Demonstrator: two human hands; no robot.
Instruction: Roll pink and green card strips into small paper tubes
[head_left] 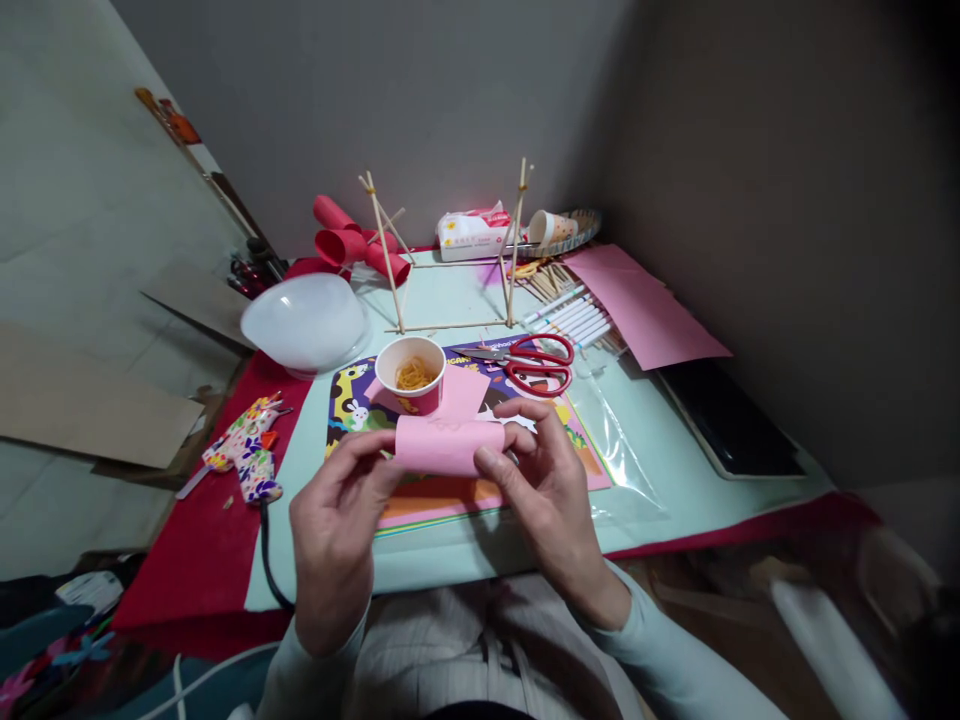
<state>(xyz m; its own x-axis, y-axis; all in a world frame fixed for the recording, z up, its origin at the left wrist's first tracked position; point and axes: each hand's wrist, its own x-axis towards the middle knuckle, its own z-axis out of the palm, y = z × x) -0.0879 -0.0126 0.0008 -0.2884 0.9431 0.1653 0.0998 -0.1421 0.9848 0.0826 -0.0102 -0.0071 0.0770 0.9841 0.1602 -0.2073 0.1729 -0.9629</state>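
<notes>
A piece of pink paper (448,445), rolled into a tube, is held level between my two hands above the table. My left hand (341,520) grips its left end, and my right hand (544,490) pinches its right end with the thumb in front. Just behind the roll stands a paper cup (418,390) with rubber bands (415,374) inside. Red-handled scissors (536,365) lie to the right of the cup, on colourful picture sheets (349,405). A flat pink paper piece (469,392) lies partly under the cup.
Behind the cup stands a stick frame (454,326) tied at its tops. Red paper tubes (341,245) and a translucent bowl (304,320) are at left, with a flower-patterned glue gun (251,450) nearer. At right lie markers (574,320), pink sheets (649,310) and a dark flat object (731,420).
</notes>
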